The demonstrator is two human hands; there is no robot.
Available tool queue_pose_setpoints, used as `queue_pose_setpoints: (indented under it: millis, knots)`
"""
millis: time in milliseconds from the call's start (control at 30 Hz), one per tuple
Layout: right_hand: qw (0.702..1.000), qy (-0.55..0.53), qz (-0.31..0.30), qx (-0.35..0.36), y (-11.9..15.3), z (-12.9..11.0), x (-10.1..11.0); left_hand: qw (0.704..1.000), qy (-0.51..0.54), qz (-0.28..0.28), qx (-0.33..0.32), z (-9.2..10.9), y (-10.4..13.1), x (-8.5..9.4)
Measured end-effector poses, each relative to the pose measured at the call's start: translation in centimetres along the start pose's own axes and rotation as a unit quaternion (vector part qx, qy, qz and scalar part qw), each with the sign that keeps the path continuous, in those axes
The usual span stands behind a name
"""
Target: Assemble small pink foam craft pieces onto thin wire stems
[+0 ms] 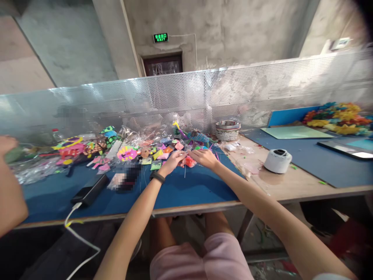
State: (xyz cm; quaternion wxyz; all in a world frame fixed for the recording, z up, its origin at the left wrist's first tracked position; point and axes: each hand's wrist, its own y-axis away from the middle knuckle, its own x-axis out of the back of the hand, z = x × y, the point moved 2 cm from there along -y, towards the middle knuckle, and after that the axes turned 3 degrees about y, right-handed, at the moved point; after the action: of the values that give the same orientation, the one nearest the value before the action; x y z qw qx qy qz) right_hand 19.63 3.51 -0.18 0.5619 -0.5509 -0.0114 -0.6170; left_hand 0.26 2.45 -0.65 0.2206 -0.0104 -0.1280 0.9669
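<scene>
My left hand [174,162], with a dark band on its wrist, has its fingers pinched together above the blue mat. Opposite it, my right hand [206,158] has its fingers closed too, and the fingertips of both hands meet. What lies between them is too small and covered to make out. A thin pale stick or wire [185,172] points down just below the fingertips. Right under my right fingers shows an orange-red plastic packet [190,162]; whether a hand grips it I cannot tell. Several small bright packets [159,154] lie just beyond my left hand.
Colourful clay-like figures [128,153] and clear plastic wrap crowd the table's left and back. A black power bank [89,189] with a white cable lies front left. A basket [227,130] and white roll [278,161] stand right. Another person's arm [10,186] reaches in at left.
</scene>
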Motion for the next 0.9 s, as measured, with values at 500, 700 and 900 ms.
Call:
queue_pose_setpoints:
  millis: [500,700,900]
  knots:
    - [0.992,-0.068,-0.004,-0.111,-0.8,-1.3,0.0,0.998,-0.055,0.010,-0.014,0.1,0.0,-0.2]
    - [0.944,-0.264,0.054,-0.192,-1.2,-1.0,0.0,0.996,-0.080,0.016,-0.018,0.5,0.1,-0.4]
    - [0.883,-0.424,0.058,-0.193,-1.4,-0.4,-0.7,0.994,-0.102,0.015,-0.029,0.7,0.2,-0.6]
